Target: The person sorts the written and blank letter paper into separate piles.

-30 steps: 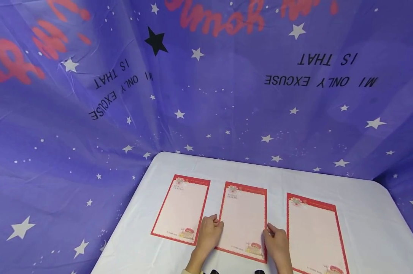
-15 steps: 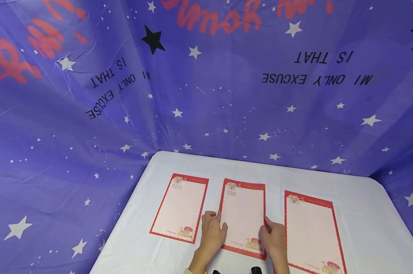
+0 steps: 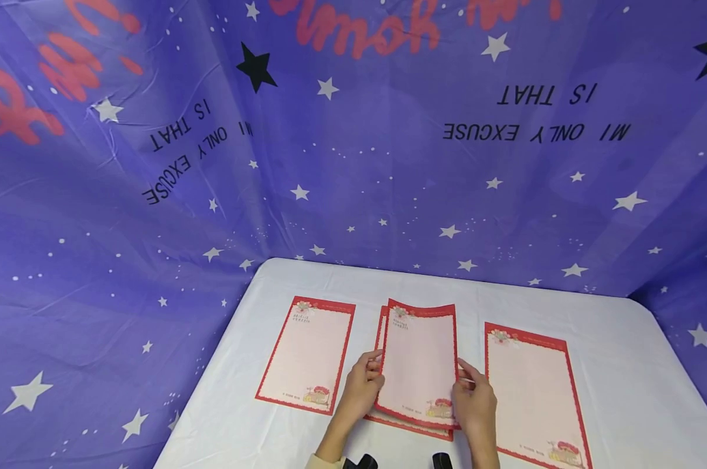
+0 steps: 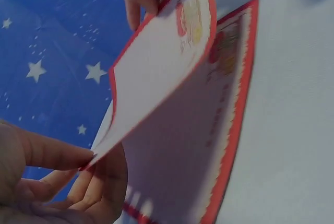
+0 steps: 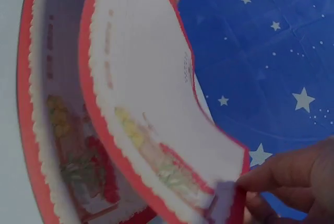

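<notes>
We observed a red-bordered sheet held up between two hands above the middle of the table (image 3: 629, 365). The left hand (image 3: 362, 385) pinched the raised sheet (image 3: 420, 358) at its left edge, thumb against fingers; the right hand (image 3: 475, 398) pinched the opposite edge in the same way. Between the two grips the paper bowed, its far edge dipping midway.

Directly below we noted a lower sheet (image 4: 172, 151) of matching print, mostly covered, its margin showing along the left and near sides. We could not tell whether it was a single leaf. In both wrist views a gap separated the two papers at the near side.

We recorded a left sheet (image 3: 306, 355) and a right sheet (image 3: 535, 391), both flat on the white surface, each apart from the central pair. Beyond the table hung purple cloth (image 3: 359, 163) printed with stars and lettering. A pale sleeve (image 3: 323, 463) showed at the left wrist.
</notes>
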Demonstrator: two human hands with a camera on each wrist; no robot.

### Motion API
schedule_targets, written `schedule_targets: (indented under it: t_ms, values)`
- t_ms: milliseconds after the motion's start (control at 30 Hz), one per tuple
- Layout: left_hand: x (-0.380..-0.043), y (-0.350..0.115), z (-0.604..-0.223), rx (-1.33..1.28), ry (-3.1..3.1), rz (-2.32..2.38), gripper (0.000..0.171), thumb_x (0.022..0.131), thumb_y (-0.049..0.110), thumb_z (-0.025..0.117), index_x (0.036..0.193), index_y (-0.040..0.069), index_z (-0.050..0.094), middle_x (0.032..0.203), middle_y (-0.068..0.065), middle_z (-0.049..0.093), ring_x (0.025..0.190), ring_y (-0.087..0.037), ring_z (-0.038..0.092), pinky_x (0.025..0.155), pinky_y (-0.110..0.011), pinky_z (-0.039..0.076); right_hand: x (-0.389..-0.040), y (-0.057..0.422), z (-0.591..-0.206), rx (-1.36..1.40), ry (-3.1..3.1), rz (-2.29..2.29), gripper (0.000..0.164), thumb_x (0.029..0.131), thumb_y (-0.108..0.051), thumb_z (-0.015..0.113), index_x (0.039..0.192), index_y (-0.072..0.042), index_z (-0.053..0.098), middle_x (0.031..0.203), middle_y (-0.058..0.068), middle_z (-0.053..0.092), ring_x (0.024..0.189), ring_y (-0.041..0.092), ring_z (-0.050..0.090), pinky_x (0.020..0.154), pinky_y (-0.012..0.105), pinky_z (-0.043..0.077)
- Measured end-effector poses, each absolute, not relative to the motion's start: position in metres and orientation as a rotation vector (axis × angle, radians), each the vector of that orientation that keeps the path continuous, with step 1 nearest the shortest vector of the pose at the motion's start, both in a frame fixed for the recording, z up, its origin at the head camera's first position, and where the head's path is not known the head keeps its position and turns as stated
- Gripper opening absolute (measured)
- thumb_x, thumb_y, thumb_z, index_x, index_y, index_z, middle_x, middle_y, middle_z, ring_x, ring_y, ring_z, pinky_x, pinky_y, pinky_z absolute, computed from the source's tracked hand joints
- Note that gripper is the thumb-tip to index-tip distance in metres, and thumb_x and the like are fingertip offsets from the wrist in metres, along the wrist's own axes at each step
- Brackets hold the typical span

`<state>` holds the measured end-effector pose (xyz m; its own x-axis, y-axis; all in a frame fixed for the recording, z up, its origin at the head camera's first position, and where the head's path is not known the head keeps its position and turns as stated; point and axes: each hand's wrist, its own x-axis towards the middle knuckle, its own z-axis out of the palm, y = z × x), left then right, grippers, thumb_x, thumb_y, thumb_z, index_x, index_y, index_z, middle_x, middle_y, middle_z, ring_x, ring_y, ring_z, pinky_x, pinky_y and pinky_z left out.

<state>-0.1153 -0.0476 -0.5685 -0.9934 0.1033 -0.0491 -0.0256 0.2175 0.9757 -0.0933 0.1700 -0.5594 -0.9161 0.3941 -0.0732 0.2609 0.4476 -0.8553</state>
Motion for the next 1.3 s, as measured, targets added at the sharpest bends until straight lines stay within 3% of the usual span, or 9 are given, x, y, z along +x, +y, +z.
schedule_targets:
  t_ms: [233,500,767,933,1300]
  values:
    - [-0.122,-0.080,-0.560,-0.013,2.209,2.052,0.056,0.088,-0.008,0.059,0.144,-0.008,0.053,0.118,-0.022,0.061,0.096,-0.018,0.059,0.078,-0.023,0.047,-0.097,0.156,-0.550,-0.529,-2.426,1.696,0.049,0.094,0.006,0.058,0.142,0.001,0.061,0.120,0.019,0.066,0.088,0.007,0.059,0.070,0.017,0.047]
    - [-0.122,-0.156,-0.545,-0.227,2.327,2.067,0.047,0.096,-0.005,0.057,0.144,-0.003,0.058,0.122,-0.022,0.064,0.101,-0.018,0.062,0.079,-0.023,0.048,-0.109,0.082,-0.547,-0.278,-2.329,1.937,0.051,0.092,0.012,0.061,0.142,0.000,0.060,0.118,0.017,0.065,0.098,0.021,0.065,0.073,0.019,0.054]
    - [-0.120,-0.215,-0.553,-0.539,2.592,1.858,0.042,0.102,-0.001,0.051,0.144,-0.004,0.058,0.125,-0.026,0.062,0.109,-0.028,0.057,0.085,-0.031,0.044,-0.129,0.006,-0.575,-0.061,-2.299,2.000,0.047,0.089,0.016,0.056,0.134,0.007,0.063,0.107,0.013,0.063,0.082,0.007,0.051,0.068,0.016,0.046]
    - [-0.129,-0.228,-0.561,-0.579,2.687,1.731,0.042,0.101,-0.002,0.049,0.142,-0.005,0.060,0.123,-0.028,0.062,0.104,-0.033,0.059,0.081,-0.036,0.045,-0.134,-0.009,-0.589,-0.026,-2.382,1.946,0.047,0.089,0.017,0.051,0.135,0.016,0.058,0.103,0.014,0.061,0.076,0.006,0.051,0.065,0.017,0.045]
    - [-0.133,-0.236,-0.574,-0.527,2.788,1.501,0.041,0.096,-0.005,0.051,0.134,-0.009,0.063,0.112,-0.027,0.067,0.101,-0.037,0.064,0.079,-0.038,0.047,-0.131,-0.016,-0.603,0.038,-2.570,1.817,0.045,0.086,0.010,0.062,0.129,0.022,0.059,0.099,0.011,0.059,0.080,0.009,0.053,0.070,0.023,0.049]
